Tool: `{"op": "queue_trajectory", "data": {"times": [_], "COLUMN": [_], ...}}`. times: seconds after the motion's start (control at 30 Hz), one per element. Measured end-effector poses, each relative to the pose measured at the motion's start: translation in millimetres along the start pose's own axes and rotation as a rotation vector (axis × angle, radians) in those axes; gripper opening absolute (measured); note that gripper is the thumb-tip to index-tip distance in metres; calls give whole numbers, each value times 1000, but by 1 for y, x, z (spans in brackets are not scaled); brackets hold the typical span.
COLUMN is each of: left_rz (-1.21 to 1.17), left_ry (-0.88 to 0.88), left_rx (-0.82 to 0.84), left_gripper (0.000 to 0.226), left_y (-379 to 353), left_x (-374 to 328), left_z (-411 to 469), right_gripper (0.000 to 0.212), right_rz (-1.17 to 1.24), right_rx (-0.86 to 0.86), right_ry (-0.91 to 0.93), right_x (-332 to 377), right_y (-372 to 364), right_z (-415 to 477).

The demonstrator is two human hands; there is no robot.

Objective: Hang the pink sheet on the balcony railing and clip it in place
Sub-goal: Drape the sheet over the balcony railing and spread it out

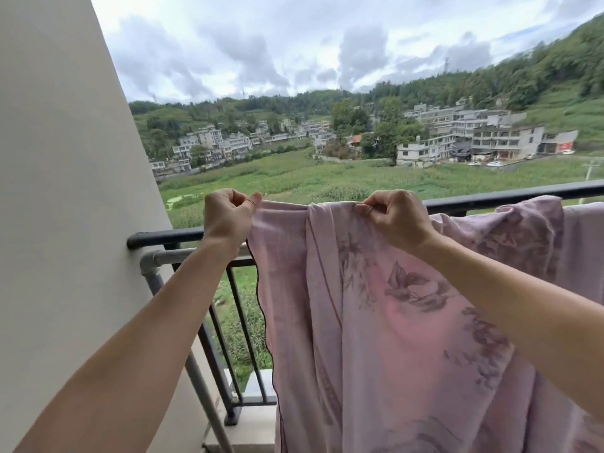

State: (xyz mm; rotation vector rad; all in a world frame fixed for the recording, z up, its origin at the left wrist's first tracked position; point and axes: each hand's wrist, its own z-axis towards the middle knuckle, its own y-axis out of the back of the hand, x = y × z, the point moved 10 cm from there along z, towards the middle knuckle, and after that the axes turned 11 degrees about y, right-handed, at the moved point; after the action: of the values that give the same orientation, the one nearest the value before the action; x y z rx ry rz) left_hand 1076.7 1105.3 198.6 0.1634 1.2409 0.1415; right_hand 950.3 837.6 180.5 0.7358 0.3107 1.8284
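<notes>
Balcony, overcast sky. A pale pink fabric sheet (376, 322) with a mauve leaf-and-flower print and a dark scalloped side edge hangs on the near side of the black metal balcony railing (510, 196). Its right portion lies bunched over the top rail. The left portion is lifted just above rail level, with the top edge stretched between two hands.

Left hand (228, 214): grip pinches the sheet's upper left corner, thumb against curled fingers. Right hand (395, 217): grip pinches the top edge where a long fold gathers, fingers curled inward. Both forearms are bare and reach forward.

The sheet falls past the bottom of the view. Black balusters (246, 335) show at left, between sheet and wall.

The top rail ends against a beige plastered wall (65, 191) at left. A grey metal pipe (196, 364) elbows out just below the rail and slants downward. Beyond are green fields (327, 181), pale multi-storey buildings (490, 138) and wooded hillsides.
</notes>
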Motion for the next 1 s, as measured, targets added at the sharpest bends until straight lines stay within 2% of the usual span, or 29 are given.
{"op": "queue_trajectory", "data": {"times": [0.13,0.23,0.3,0.4,0.47,0.63,0.73,0.8,0.87,1.0], "left_rz": [179,261,368,506,509,454,363,320,283,53], "left_ry": [-28,93,150,180,173,111,151,204,220,168], "left_rx": [-223,-534,-602,-531,-470,-401,-432,-411,-370,-406], "left_gripper": [25,24,27,29,25,21,21,22,29,31], "left_y": [41,127,171,179,161,130,136,142,146,168], "left_x": [22,53,73,97,103,107,122,139,149,140], "left_z": [10,26,30,31,31,31,29,30,36,56], "right_gripper": [21,21,26,30,16,47,51,38,34,33], "right_rz": [-104,-191,-272,-340,-346,-134,-107,-146,-129,-48], "right_rx": [-24,-113,-81,109,182,295,407,339,241,102], "right_ry": [49,-102,-182,-206,-150,183,255,278,259,104], "right_x": [-1,-46,-72,-69,-41,78,113,114,108,82], "right_y": [1,37,52,32,8,-69,-120,-130,-125,-103], "right_z": [-7,-12,-16,-6,4,13,12,12,12,22]}}
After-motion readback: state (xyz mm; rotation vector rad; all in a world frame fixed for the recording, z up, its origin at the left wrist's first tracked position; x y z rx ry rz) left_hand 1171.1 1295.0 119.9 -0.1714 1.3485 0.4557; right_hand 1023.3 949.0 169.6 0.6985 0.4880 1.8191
